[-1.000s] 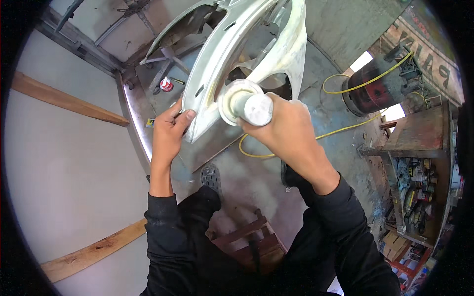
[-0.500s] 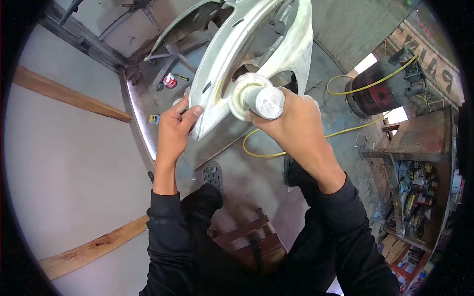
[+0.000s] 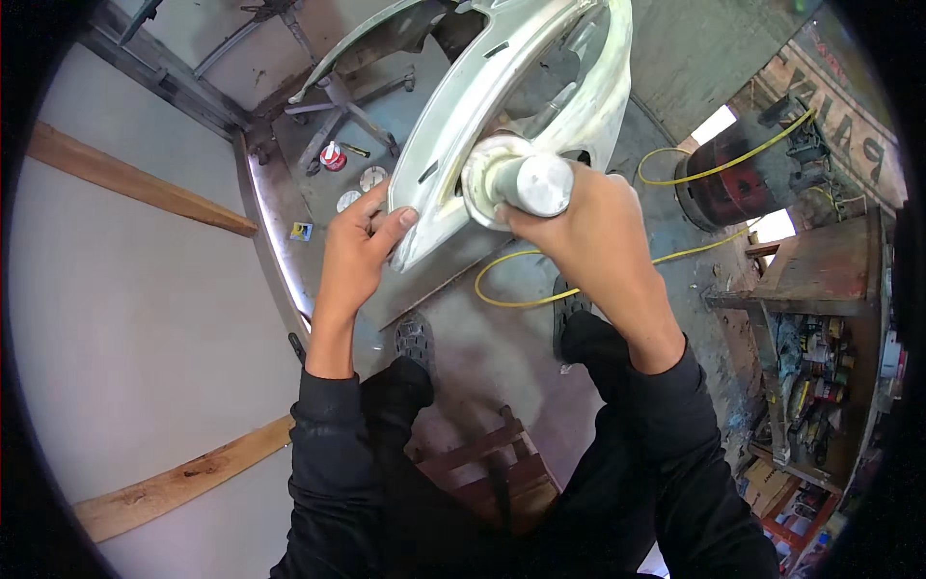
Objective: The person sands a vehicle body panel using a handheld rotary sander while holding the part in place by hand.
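A pale, curved moulded panel [image 3: 453,116], patchy white and grey with slots and openings, fills the upper middle of the head view. My left hand [image 3: 362,251] grips its lower left tip, thumb on top and fingers at the edge. My right hand [image 3: 588,251] is wrapped round the silver cylindrical body [image 3: 543,183] of a hand tool with a round white pad [image 3: 479,171]. The pad is against the lower part of the panel, beside the long opening; its underside is hidden.
A red can [image 3: 333,159] lies near a wheeled stand's legs [image 3: 342,116]. At right are a dark tank machine [image 3: 723,179], looping yellow hose [image 3: 521,302] and cluttered wooden cabinet [image 3: 810,265]. A white board [image 3: 154,328] with wooden battens fills the left. A wooden stool [image 3: 492,463] stands below me.
The panel and both my hands have shifted to the right. The tool has moved right and slightly up along the panel, still in my right hand. The background has shifted slightly too.
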The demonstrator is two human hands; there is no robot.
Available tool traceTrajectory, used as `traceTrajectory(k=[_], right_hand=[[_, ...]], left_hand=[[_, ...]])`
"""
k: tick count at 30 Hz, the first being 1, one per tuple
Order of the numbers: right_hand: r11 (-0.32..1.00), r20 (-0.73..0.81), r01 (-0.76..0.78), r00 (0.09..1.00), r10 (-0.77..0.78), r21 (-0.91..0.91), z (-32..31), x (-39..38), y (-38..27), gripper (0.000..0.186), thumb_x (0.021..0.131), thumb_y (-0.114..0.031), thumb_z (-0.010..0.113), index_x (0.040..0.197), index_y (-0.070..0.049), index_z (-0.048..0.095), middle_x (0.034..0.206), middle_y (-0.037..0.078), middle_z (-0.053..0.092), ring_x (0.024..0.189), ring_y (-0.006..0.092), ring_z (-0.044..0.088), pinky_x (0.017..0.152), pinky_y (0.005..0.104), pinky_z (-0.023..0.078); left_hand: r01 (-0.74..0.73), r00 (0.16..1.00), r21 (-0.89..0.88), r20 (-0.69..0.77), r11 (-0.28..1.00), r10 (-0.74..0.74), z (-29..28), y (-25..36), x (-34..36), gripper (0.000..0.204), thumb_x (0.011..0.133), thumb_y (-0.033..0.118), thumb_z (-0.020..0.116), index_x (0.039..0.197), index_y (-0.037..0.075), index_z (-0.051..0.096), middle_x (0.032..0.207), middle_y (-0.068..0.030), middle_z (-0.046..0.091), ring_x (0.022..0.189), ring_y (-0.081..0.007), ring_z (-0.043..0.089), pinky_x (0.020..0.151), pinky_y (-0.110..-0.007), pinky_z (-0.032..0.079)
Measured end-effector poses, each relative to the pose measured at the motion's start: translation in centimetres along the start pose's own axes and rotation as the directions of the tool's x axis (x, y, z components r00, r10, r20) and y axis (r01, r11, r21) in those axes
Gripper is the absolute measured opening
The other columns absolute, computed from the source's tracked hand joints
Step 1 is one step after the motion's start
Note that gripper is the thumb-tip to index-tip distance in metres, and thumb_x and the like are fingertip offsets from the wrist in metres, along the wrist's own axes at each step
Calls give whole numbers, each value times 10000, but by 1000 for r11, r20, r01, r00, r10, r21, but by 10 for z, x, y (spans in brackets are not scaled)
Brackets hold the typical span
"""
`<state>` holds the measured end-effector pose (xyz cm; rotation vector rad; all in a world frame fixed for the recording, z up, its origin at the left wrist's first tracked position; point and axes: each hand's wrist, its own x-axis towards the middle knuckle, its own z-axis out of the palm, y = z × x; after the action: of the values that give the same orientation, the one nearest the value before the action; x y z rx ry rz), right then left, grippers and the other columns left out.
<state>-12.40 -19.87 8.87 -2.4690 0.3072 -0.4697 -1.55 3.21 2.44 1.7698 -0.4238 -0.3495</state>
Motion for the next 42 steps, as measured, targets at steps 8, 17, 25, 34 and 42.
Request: traceTrajectory(k=[8,17,25,34,42], right_hand=[[996,-18,-86,996,86,25,-2,-22,-8,413,772,-338,839,938,27,741,832,265,707,816,442,705,729,501,556],[992,-62,-127,990,127,7,-11,-15,-5,356,788,-326,811,930,-2,768,833,251,716,816,449,700,719,491,563],[987,-45,-163,986,164,9,-16,-22,0,410,771,-331,824,932,40,756,858,272,714,846,441,716,741,488,565],[982,-9,-189,982,189,4,-11,-21,-3,440,774,-353,836,962,38,760,868,277,718,858,442,716,751,477,569],[977,-39,-214,976,213,-19,-19,-6,-2,437,772,-360,849,952,29,768,846,269,722,853,437,723,746,475,567]], left_hand=[[-155,982,137,-88,978,168,34,-5,-8,380,1049,349,635,1206,8,574,996,-92,656,924,-157,594,848,-349,492],[-175,978,-16,-117,984,172,70,-16,-16,380,1053,349,624,1170,-5,548,1027,-166,675,958,-226,640,870,-390,503],[-192,971,-1,-142,981,190,77,-16,-17,398,1046,365,632,1172,-3,548,1037,-182,693,964,-247,672,859,-397,516],[-165,977,-35,-143,986,158,71,-15,-15,408,1034,364,653,1169,-9,559,1007,-190,710,937,-261,693,837,-403,525],[-162,984,-144,-98,976,149,75,-18,-10,346,1042,306,658,1189,4,574,1054,-82,661,1004,-142,593,923,-321,474]])
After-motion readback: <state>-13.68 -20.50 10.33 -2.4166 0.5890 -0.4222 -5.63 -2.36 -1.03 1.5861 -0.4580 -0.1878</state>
